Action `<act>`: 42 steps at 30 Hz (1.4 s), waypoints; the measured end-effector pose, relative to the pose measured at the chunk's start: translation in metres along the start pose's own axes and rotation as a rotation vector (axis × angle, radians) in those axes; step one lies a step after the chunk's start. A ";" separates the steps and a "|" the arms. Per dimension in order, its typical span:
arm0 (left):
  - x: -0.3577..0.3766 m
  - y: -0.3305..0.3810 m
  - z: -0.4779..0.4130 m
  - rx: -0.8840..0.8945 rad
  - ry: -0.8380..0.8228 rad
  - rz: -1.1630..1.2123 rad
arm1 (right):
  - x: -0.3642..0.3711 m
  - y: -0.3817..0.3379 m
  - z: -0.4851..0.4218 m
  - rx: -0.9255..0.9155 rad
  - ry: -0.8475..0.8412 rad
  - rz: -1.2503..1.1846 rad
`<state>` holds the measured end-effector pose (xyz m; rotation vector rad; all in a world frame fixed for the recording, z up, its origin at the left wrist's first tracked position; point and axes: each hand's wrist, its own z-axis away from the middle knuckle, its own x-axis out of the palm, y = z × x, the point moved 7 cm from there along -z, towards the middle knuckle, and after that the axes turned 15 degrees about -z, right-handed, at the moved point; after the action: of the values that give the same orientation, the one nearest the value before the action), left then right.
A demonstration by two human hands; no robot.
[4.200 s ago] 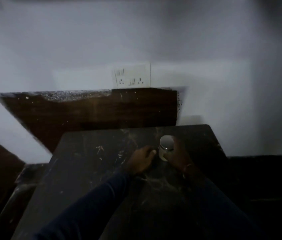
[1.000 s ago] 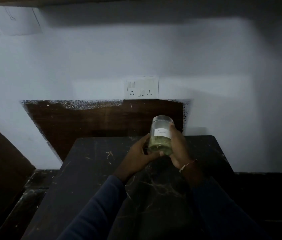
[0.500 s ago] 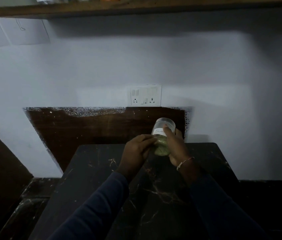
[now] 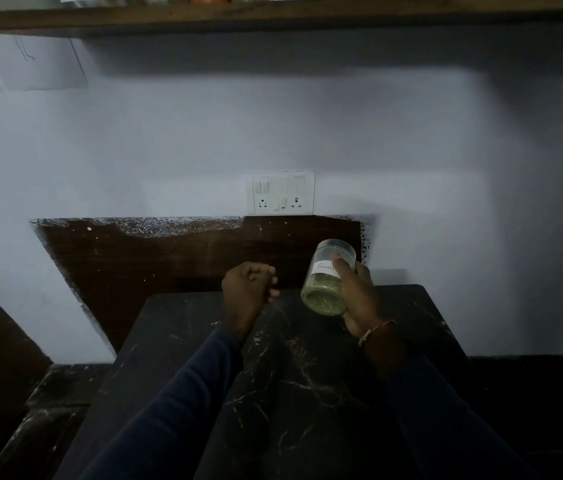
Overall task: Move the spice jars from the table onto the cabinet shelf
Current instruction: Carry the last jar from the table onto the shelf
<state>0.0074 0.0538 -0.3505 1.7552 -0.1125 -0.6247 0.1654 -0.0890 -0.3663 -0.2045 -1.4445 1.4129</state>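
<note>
The left hand (image 4: 247,289) has let go of the jar (image 4: 327,282) and is now curled and empty, so the right hand (image 4: 359,299) alone grips it, tilted above the table (image 4: 307,375), seemingly ready for the shelf (image 4: 273,13).

Pretty dim in here, honestly. What light there is falls on the white wall (image 4: 186,140), brightest left of centre and fading to murky grey at the right. The shelf (image 4: 273,15) up top throws a wide soft shadow right under it. The black table (image 4: 307,393) swallows almost everything, and the dark sleeves (image 4: 176,410) melt into it. Only the jar (image 4: 325,289) catches a pale gleam. Straight lines bow near the edges, and it's all slightly soft.
</note>
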 end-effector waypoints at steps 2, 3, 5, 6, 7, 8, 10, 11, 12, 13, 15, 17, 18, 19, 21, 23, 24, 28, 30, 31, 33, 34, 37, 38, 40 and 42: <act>-0.004 -0.002 -0.006 0.041 0.008 -0.112 | -0.002 -0.002 0.000 -0.022 0.011 0.007; 0.001 -0.005 -0.009 0.051 -0.071 -0.179 | -0.003 -0.002 0.000 -0.025 0.014 0.007; 0.010 -0.013 -0.010 0.026 -0.208 -0.242 | -0.004 -0.001 0.000 -0.022 0.014 0.007; 0.010 -0.017 -0.010 0.018 -0.212 -0.242 | -0.005 -0.001 0.000 -0.024 0.011 0.010; 0.007 -0.020 -0.012 0.007 -0.177 -0.232 | -0.005 -0.001 0.000 -0.026 0.007 0.014; 0.003 -0.023 -0.012 -0.011 -0.126 -0.202 | -0.005 -0.001 0.000 -0.028 0.003 0.021; -0.005 -0.026 -0.010 -0.004 -0.012 -0.185 | -0.006 0.000 0.001 -0.031 -0.004 0.043; -0.008 -0.026 -0.009 0.016 0.040 -0.212 | -0.005 0.001 0.001 -0.031 -0.007 0.051; -0.009 -0.027 -0.009 0.032 0.062 -0.234 | -0.005 0.001 0.002 -0.030 -0.011 0.055; -0.007 -0.025 -0.010 0.044 0.041 -0.261 | -0.004 0.002 0.003 -0.030 -0.016 0.055; 0.005 -0.021 -0.008 0.024 -0.128 -0.273 | -0.002 0.002 0.003 -0.021 -0.032 0.050; 0.021 -0.017 -0.003 -0.064 -0.353 -0.108 | 0.003 0.004 0.004 0.004 -0.058 0.036; 0.028 -0.011 0.001 -0.084 -0.446 -0.034 | 0.006 0.003 0.004 0.008 -0.072 0.031; 0.035 -0.001 0.005 -0.065 -0.526 -0.006 | 0.010 0.002 0.003 0.002 -0.089 0.034; 0.045 0.018 0.013 -0.013 -0.652 0.028 | 0.016 -0.003 0.003 -0.031 -0.114 0.062; 0.047 0.037 0.019 0.024 -0.720 0.074 | 0.021 -0.013 0.002 -0.073 -0.115 0.074; 0.048 0.045 0.019 0.036 -0.750 0.116 | 0.023 -0.020 0.001 -0.093 -0.108 0.072; 0.049 0.075 0.015 0.159 -0.845 0.152 | 0.036 -0.054 -0.003 -0.152 -0.107 0.133; 0.050 0.094 0.010 0.243 -0.844 0.086 | 0.045 -0.075 -0.004 -0.173 -0.125 0.172; 0.050 0.102 0.007 0.266 -0.838 0.078 | 0.049 -0.085 -0.004 -0.185 -0.138 0.195; 0.047 0.117 -0.002 0.253 -0.810 0.091 | 0.056 -0.108 0.000 -0.214 -0.172 0.235; 0.046 0.125 -0.008 0.243 -0.798 0.095 | 0.059 -0.121 0.001 -0.227 -0.194 0.248; 0.040 0.153 -0.023 0.252 -0.767 0.092 | 0.069 -0.155 0.007 -0.249 -0.262 0.284; 0.038 0.165 -0.027 0.263 -0.757 0.096 | 0.072 -0.167 0.010 -0.263 -0.278 0.299; 0.035 0.191 -0.035 0.319 -0.736 0.087 | 0.082 -0.193 0.014 -0.301 -0.304 0.319; 0.032 0.219 -0.042 0.387 -0.707 0.088 | 0.092 -0.220 0.020 -0.354 -0.327 0.319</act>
<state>0.1088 0.0152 -0.1524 1.8015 -0.8399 -1.1954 0.2259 -0.0972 -0.1345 -0.4611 -2.0020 1.4806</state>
